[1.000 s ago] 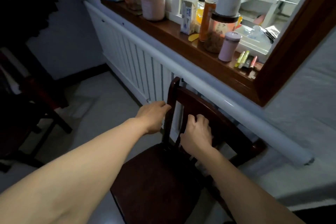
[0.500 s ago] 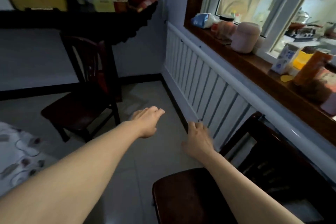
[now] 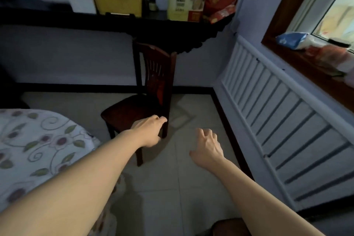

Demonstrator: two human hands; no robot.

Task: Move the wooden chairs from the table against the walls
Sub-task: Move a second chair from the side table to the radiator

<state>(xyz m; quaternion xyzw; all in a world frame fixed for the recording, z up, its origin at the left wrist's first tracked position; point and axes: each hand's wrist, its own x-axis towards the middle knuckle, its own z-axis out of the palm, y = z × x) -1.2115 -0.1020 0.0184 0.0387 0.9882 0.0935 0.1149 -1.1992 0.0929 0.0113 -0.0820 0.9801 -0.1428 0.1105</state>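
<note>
Two bare hands (image 3: 151,132) (image 3: 207,146), dark slatted chair (image 3: 153,82).

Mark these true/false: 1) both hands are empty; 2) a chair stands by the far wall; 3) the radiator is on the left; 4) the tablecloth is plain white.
1) Both hands are empty: true. The left hand and right hand hold nothing.
2) True: the chair stands near the far wall, under a dark shelf.
3) False: the radiator runs along the right wall.
4) False: the tablecloth has a floral pattern.
</note>
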